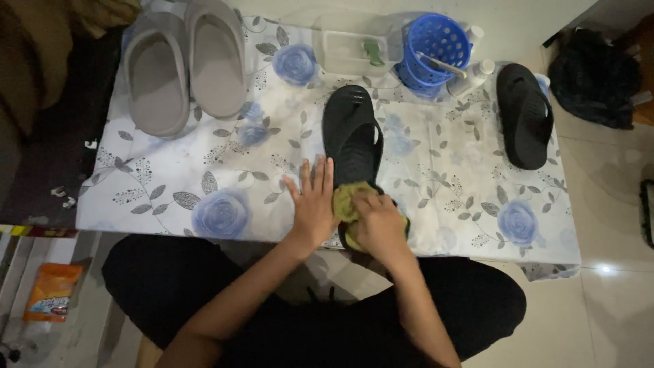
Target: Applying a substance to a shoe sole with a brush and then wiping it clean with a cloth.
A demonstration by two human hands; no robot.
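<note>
**Cloth on the heel of a black sandal**

The black sandal (352,140) lies lengthwise in the middle of the floral tablecloth (225,184), toe at twelve o'clock, heel at six, right at the near table edge. The right hand (379,228) is curled over a yellow-green cloth (347,201) and presses it onto the heel end, so the sandal stretches away from the grip toward twelve o'clock. The left hand (313,201) lies flat with fingers spread, at nine o'clock of the heel, touching the sandal's side and the cloth's edge.

A second black sandal (523,116) sits well apart at two o'clock. A pair of grey slides (185,68) rests at ten o'clock. At twelve, just beyond the toe, stand a clear plastic tub (351,53) and a blue perforated basket (434,49), with a white bottle (471,77) beside it.
</note>
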